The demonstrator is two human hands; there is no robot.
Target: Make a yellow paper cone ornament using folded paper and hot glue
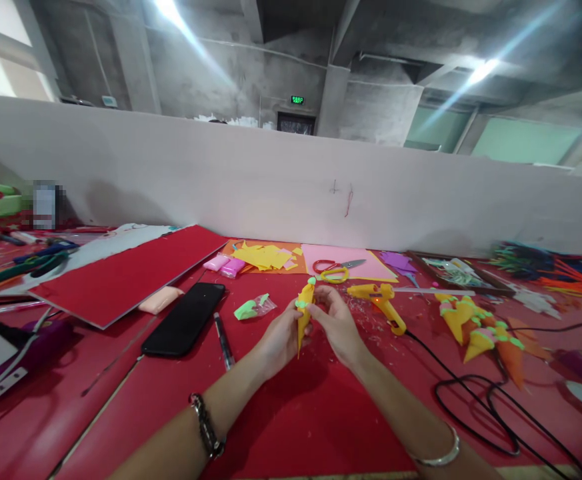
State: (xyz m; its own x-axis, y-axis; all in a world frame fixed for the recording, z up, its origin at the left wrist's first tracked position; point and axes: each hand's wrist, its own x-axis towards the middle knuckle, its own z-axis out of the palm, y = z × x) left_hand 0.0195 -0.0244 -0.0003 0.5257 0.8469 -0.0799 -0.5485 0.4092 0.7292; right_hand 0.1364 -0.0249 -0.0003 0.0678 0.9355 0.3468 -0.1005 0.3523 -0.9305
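Note:
A small yellow paper cone (302,325) with light green clay around its upper part and at its tip is held upright, point down, over the red table. My left hand (285,339) is closed around its left side. From the right, my right hand (338,321) has its thumb against the cone near the green clay, its other fingers curled behind; how firmly it grips is partly hidden. Left of my hands lies an opened packet of green clay (253,307). To the right is a yellow hot glue gun (379,301) with a small glowing light.
Scissors (338,269) lie beyond my hands beside yellow paper scraps (265,256). Several finished-looking cones (481,331) sit at right near a black cord (463,379). A black phone (185,319), a pen (224,340) and a red board (135,273) are at left.

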